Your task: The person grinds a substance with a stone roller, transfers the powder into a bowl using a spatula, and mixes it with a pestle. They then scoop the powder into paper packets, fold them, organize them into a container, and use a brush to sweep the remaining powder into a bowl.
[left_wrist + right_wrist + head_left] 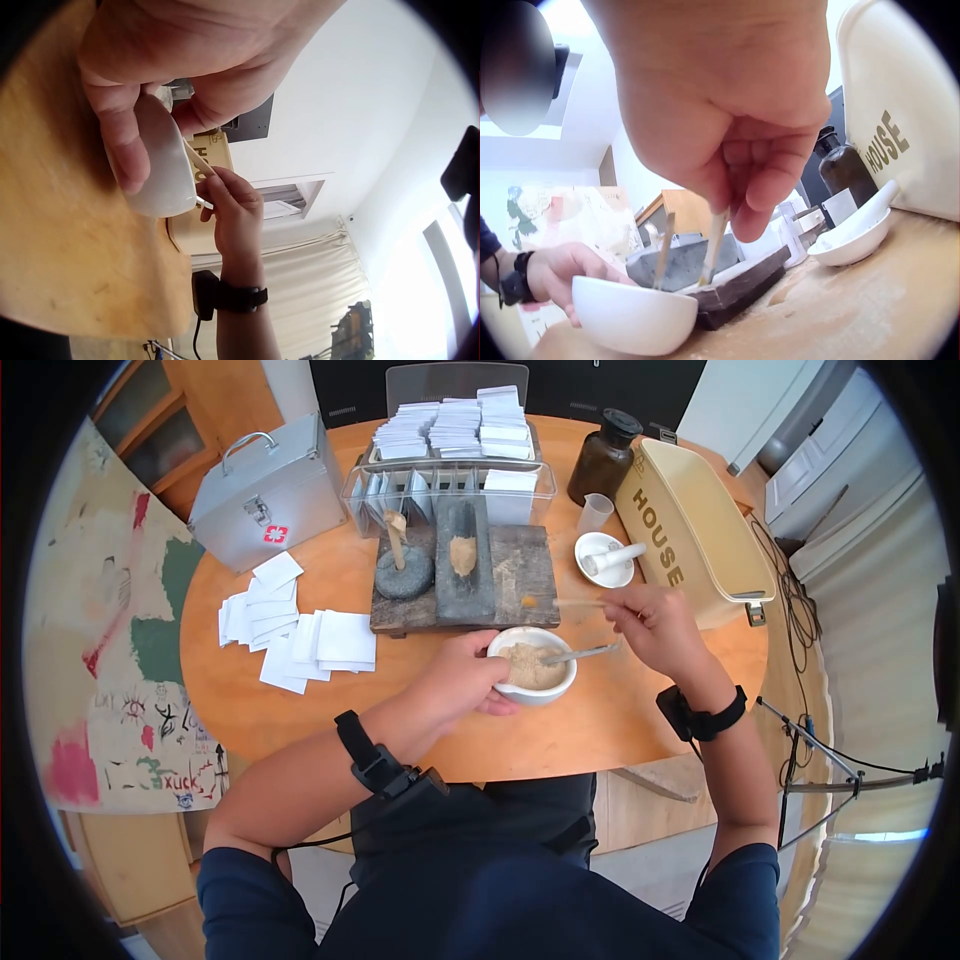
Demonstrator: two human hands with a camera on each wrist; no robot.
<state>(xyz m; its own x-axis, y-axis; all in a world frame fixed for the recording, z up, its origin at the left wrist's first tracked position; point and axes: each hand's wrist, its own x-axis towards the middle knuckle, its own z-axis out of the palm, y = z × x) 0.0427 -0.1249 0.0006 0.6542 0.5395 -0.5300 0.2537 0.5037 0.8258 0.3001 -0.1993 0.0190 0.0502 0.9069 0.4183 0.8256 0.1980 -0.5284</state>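
Note:
In the head view my left hand [458, 678] grips a white bowl [540, 698] by its left side, the thumb at the rim. Pale beige powder [530, 668] lies in the bowl, and a spoon [585, 653] leans out over its right edge. My right hand [655, 625] pinches a slim brush [575, 603] with a pale handle and a yellowish tip. That tip is over the right part of a dark wooden board [520, 565]. On the board stand a grey stone trough [462, 517] with some powder and a round stone [404, 576] with a wooden handle.
White paper packets [345, 638] lie at the left, before a silver first-aid case [270, 490]. Clear bins [545, 480] of packets stand behind the board. At the right are a white dish [608, 578] with a pestle, a plastic cup [595, 512], a brown jar [600, 465] and a cream box [700, 510].

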